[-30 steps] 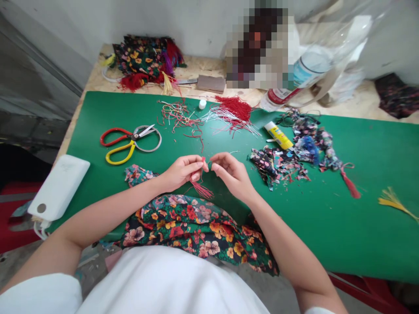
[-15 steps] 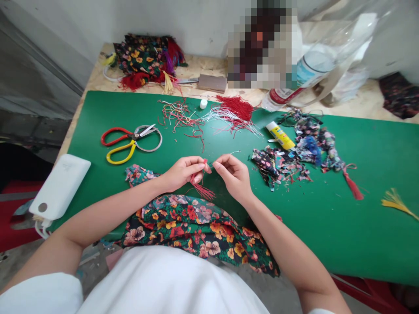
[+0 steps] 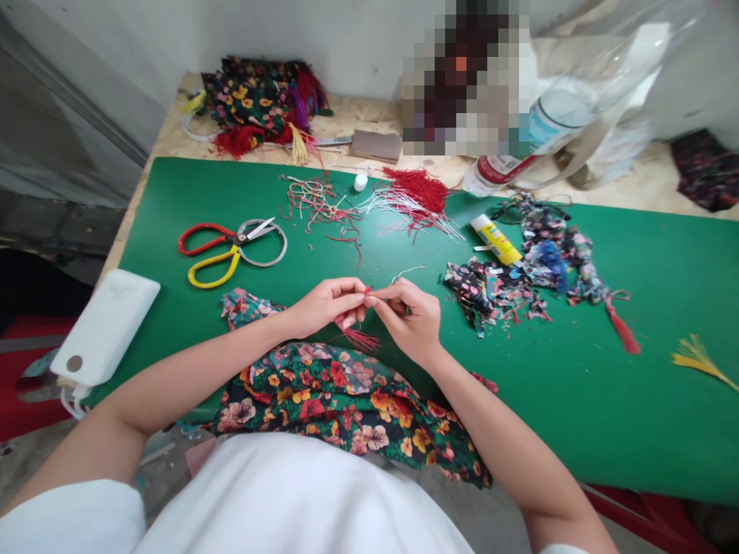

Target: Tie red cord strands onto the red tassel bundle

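Observation:
My left hand (image 3: 333, 305) is closed on a red tassel (image 3: 359, 337), whose loose strands hang below the fingers. The tassel's small red top pokes out between thumb and forefinger. My right hand (image 3: 411, 314) is closed in a pinch right at that top, its fingertips touching those of the left. A thin white thread (image 3: 409, 271) sticks out behind the right hand's fingers. Below both hands, floral cloth (image 3: 346, 400) lies over the near table edge, with a smaller floral piece (image 3: 245, 306) beside my left forearm.
Scissors (image 3: 236, 250) lie to the left, near a white power bank (image 3: 107, 327). Beyond the hands are thread scraps (image 3: 317, 201), red and white threads (image 3: 412, 196) and a white cap (image 3: 360, 182). Rightward lie a glue stick (image 3: 496, 240), fabric scraps (image 3: 496, 288) and a yellow tassel (image 3: 701, 359).
My right hand has moved slightly left, closing the small gap, and its fingertips now meet the tassel's top. More of the white thread shows behind it. The left hand has barely moved.

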`<state>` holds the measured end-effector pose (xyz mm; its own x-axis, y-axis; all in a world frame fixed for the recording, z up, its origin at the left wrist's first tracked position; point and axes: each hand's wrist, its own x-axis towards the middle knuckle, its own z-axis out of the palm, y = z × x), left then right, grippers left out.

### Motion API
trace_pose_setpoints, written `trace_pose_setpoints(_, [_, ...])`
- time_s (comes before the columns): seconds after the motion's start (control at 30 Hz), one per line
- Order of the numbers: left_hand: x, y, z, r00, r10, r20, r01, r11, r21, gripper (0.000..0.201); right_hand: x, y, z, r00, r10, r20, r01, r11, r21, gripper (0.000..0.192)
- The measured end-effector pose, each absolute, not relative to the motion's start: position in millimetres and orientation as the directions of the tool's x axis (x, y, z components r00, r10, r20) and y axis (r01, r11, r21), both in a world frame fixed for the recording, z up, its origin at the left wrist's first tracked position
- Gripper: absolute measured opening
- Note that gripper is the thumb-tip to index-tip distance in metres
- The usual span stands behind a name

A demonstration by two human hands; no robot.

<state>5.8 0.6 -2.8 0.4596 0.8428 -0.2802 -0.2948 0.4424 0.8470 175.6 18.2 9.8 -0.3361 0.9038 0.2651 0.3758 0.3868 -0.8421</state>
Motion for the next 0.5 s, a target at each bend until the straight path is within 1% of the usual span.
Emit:
trace_pose_setpoints(0.27, [6.8, 0.9, -1.6, 0.452, 0.846, -0.284, -0.323, 0.452, 0.832, 0.027, 175.8, 17.3, 8.5, -0.329, 0.909, 0.257, 0.374, 0.375, -0.848, 0.017])
trace_pose_setpoints(0.5, [6.9, 1.3, -0.7, 0.447, 0.842, -0.3, -0.311, 0.461, 0.831, 0.027, 175.0, 16.6, 8.5, -0.319, 0.909, 0.269, 0.373, 0.381, -0.846, 0.016])
